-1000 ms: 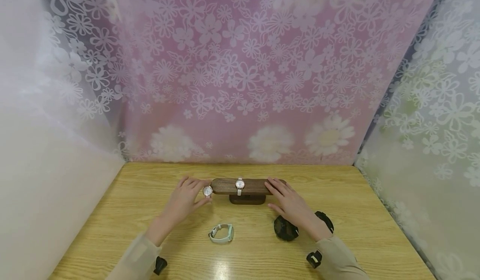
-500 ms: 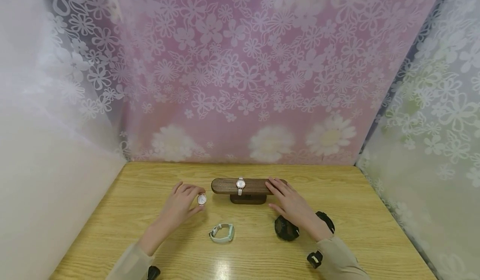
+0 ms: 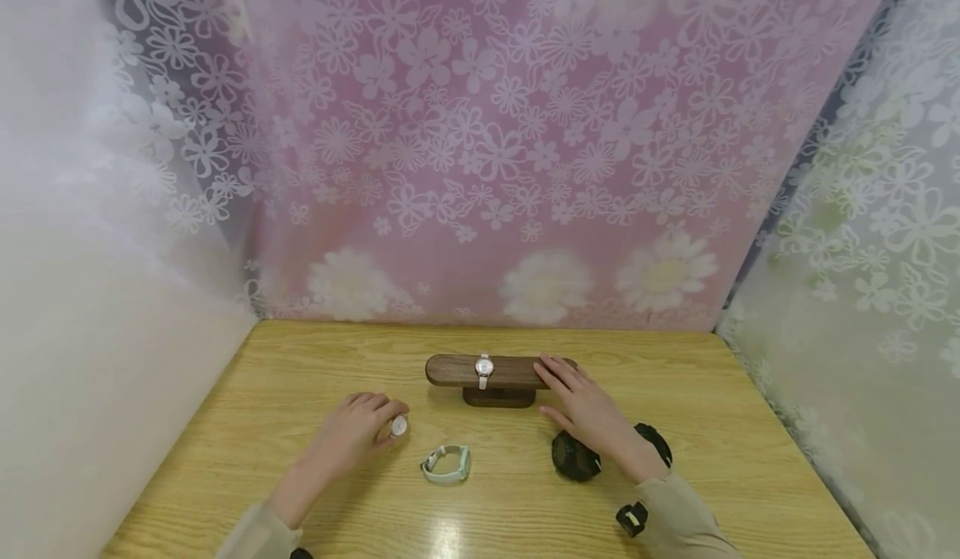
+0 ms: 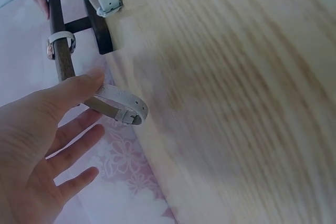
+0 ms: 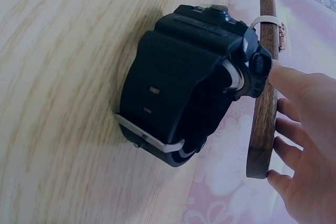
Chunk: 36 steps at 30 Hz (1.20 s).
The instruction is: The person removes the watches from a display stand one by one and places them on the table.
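Note:
My left hand point(image 3: 348, 438) pinches a small white-strapped watch point(image 3: 399, 426) between thumb and forefinger, just over the table left of the stand. In the left wrist view this watch point(image 4: 118, 106) shows its buckled strap as a loop, and the other fingers spread away from it. A dark wooden watch stand point(image 3: 450, 369) is at the back middle, with another white-strapped watch point(image 3: 485, 366) around its bar. My right hand point(image 3: 588, 409) rests its fingers on the bar's right end; the right wrist view shows them against the wooden bar point(image 5: 262, 129).
A pale mint watch point(image 3: 446, 476) lies on the table in front of the stand. Two black chunky watches stand by my right forearm, one black watch point(image 3: 576, 456) left of it and another black watch point(image 3: 654, 442) partly behind it. A flowered curtain point(image 3: 480, 167) hangs behind the table.
My left hand has drawn the pinched watch away from the stand's left end, leftward and toward me, lower to the table. My right hand has stayed on the bar.

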{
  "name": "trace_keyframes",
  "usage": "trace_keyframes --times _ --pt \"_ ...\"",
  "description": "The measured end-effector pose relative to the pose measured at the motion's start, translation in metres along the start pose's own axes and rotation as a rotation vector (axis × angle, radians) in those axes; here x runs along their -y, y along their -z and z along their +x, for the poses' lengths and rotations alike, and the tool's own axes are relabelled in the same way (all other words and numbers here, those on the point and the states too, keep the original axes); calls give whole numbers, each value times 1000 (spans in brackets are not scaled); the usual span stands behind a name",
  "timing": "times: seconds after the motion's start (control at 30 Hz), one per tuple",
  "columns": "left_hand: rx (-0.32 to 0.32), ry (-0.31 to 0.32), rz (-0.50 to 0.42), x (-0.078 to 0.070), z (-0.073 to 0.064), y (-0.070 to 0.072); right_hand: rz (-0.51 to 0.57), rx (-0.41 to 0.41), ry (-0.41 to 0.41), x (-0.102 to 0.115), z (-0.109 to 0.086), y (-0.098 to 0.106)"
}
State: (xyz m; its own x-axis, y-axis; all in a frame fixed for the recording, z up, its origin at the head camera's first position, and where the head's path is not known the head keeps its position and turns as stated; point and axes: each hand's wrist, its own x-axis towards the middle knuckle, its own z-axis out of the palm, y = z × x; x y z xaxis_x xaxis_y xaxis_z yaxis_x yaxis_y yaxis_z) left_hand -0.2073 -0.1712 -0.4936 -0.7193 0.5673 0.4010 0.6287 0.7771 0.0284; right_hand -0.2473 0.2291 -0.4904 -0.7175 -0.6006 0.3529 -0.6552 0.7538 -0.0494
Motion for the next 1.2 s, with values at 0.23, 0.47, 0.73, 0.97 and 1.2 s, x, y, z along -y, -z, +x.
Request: trace_keyframes --times 0.23,0.47,0.73,0.97,1.2 --pt "45 -2 -19 -4 -7 -9 -7 3 -2 -1 0 -2" --pt "61 -19 -36 -8 -9 -13 -14 -2 -4 -2 0 -3" --pt "95 -31 -55 -9 -11 -13 -19 -39 17 -2 0 -5" --pt "101 -25 -75 -10 -13 -15 -7 -60 31 -3 0 -5" --pt "78 -15 -55 -10 -14 -18 15 -32 12 -3 -1 -5"
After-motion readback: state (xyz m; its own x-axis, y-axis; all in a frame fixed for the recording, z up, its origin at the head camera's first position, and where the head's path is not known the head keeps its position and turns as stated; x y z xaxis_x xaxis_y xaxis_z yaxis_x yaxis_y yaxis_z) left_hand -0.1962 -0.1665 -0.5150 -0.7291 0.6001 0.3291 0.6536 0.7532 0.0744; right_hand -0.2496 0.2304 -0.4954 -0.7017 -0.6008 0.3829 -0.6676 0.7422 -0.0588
